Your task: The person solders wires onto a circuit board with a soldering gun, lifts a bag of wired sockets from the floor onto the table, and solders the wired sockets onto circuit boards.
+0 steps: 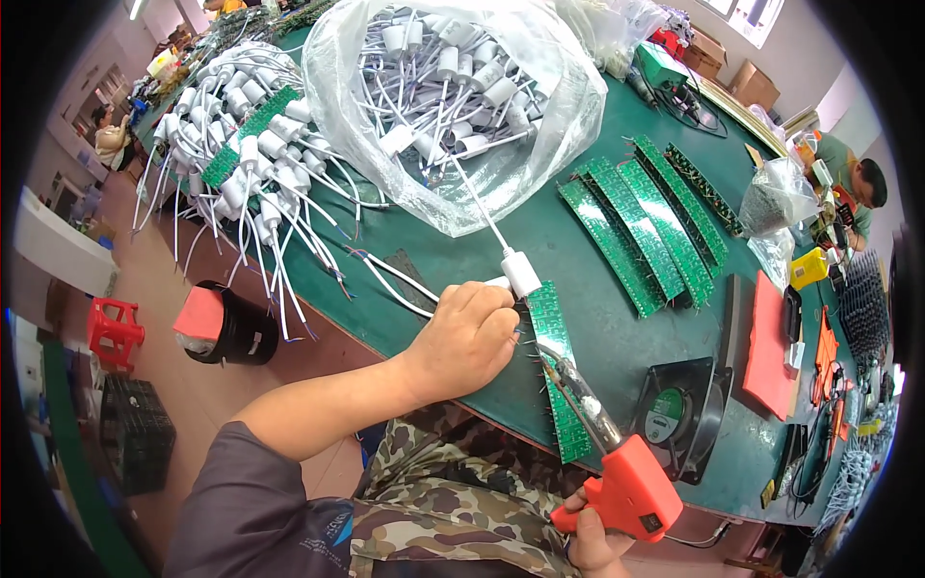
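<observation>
My left hand (461,339) is closed around a white cable, its fingertips at the upper end of a narrow green circuit board (570,424). Just beyond the fingers, touching or close to the board's end, is a white cylindrical part (521,274) whose own cable (482,210) runs up toward the plastic bag. In my right hand (593,547) is a red soldering gun (631,489). Its metal barrel points up and left, with the tip over the board near my left fingers. Whether the tip touches the board is too small to tell.
Left on the green table (434,429) lies a heap of white cabled cylinders (270,207). A clear bag (328,106) holds more. Several green boards (646,222) lie right, above a black fan (679,414). Another person (853,183) is at the far right.
</observation>
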Tool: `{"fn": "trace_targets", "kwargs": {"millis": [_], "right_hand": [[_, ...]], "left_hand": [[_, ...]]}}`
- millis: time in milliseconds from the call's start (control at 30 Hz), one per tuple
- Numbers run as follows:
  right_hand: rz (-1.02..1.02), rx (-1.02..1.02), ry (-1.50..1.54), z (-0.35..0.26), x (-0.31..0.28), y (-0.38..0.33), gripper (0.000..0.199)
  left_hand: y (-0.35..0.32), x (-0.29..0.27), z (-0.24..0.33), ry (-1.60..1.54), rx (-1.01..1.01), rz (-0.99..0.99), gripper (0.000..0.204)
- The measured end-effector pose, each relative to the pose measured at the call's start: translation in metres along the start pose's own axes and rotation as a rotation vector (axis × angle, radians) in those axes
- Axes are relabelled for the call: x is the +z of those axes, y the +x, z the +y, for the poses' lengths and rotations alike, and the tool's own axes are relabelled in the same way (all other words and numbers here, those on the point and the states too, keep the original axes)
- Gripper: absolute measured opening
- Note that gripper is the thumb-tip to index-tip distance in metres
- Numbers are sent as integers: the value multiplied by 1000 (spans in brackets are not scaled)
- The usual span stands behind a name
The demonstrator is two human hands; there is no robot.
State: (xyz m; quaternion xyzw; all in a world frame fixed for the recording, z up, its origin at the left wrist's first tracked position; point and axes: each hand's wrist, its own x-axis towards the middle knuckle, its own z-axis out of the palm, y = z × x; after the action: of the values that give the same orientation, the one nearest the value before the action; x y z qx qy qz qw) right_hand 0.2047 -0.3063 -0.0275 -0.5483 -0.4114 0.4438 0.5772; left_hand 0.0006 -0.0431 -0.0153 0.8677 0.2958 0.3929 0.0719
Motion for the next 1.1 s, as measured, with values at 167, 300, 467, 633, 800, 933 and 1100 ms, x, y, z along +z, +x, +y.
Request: {"fn": "trace_targets", "kwargs": {"millis": [167,300,467,633,800,933,1100], "right_hand": [[2,16,-10,-4,-1,2,38],[26,63,16,-2,-2,-1,39],[92,113,71,-3,0,-3,39],[95,39,19,10,-12,-7,43],[113,103,53,3,-1,-7,38],[76,57,-13,6,0,-7,38],[85,116,12,1,2,-8,39]], "left_hand": [[-1,-4,-4,14,55,-59,28],[-1,-5,-3,-57,2,-51,25],[-2,-5,-6,-85,38,-81,23],[-1,-8,-7,-100,50,-113,22],[-1,-9,-5,-124,78,-163,24],[-2,-7,-5,-145,50,-83,26],[-1,-8,-5,-122,69,-114,22]]}}
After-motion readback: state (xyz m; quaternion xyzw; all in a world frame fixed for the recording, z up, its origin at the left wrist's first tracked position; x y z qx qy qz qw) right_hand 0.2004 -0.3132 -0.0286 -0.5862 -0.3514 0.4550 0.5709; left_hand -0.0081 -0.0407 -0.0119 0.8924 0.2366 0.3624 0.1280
